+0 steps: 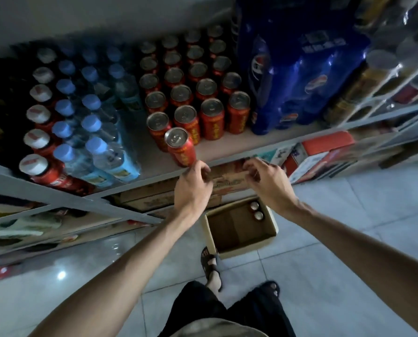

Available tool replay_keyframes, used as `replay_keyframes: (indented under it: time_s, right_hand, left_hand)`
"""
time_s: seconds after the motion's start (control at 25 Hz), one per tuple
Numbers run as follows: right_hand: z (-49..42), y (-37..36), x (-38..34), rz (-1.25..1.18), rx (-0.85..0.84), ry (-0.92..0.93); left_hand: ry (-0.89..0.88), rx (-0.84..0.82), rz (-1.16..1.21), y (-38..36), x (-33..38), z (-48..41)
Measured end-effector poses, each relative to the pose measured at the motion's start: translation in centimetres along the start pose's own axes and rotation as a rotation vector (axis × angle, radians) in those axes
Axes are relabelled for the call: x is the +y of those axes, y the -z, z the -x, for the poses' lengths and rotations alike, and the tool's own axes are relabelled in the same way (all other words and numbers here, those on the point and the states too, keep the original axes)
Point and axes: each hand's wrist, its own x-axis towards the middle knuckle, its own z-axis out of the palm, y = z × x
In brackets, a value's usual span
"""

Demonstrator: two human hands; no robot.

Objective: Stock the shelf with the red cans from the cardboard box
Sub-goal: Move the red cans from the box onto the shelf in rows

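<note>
Several rows of red cans [211, 117] stand on the grey shelf [227, 148]. One more red can [180, 147] stands at the shelf's front edge, ahead of the rows. My left hand [193, 184] is just below it, with thumb and curled fingertips touching the can's lower right edge; I cannot tell whether it grips. My right hand [263, 178] hovers to the right, under the shelf edge, fingers apart and curled, holding nothing. On the floor below stands the open cardboard box [242, 242] with two red cans [256, 210] in its far corner.
Left of the red cans stand blue-capped water bottles [91, 122] and white-capped red bottles [36, 139]. A blue wrapped pack [298, 76] stands on the right. Cartons [319, 156] fill the lower shelf. My sandalled feet [211, 266] are on the tiled floor beside the box.
</note>
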Motion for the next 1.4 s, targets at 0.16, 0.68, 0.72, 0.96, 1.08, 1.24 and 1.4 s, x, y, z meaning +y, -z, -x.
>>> replay_keyframes:
  time_s: [0.16,0.68,0.72,0.96,1.08,1.24,1.4]
  right_hand:
    - [5.0,-0.4,8.2,-0.087,-0.096,-0.279]
    - [13.1,-27.5,38.9,0.090,-0.450,-0.681]
    - [13.0,-31.4,40.9,0.145,-0.459,-0.644]
    - [10.0,-48.5,49.5,0.390,-0.358,-0.622]
    - [8.6,-53.9,53.2,0.495,-0.288,-0.639]
    - [7.7,-56.4,55.5,0.529,-0.281,-0.640]
    - [7.9,-55.8,54.5,0.349,-0.150,-0.689]
  left_hand:
    - [0.024,-0.344,-0.168,-7.2,2.0,0.8]
    - [-0.068,-0.807,-0.489,-45.0,-13.9,-6.5]
    - [-0.095,-0.797,-0.539,-47.9,-16.6,-7.1]
    - [-0.133,-0.801,-0.952,-59.4,-28.8,-9.3]
    - [-0.163,-0.732,-1.054,-62.9,-32.9,-10.2]
    - [-0.179,-0.649,-1.031,-64.4,-34.5,-10.8]
    - [-0.159,-0.702,-0.990,-63.9,-34.3,-11.2]
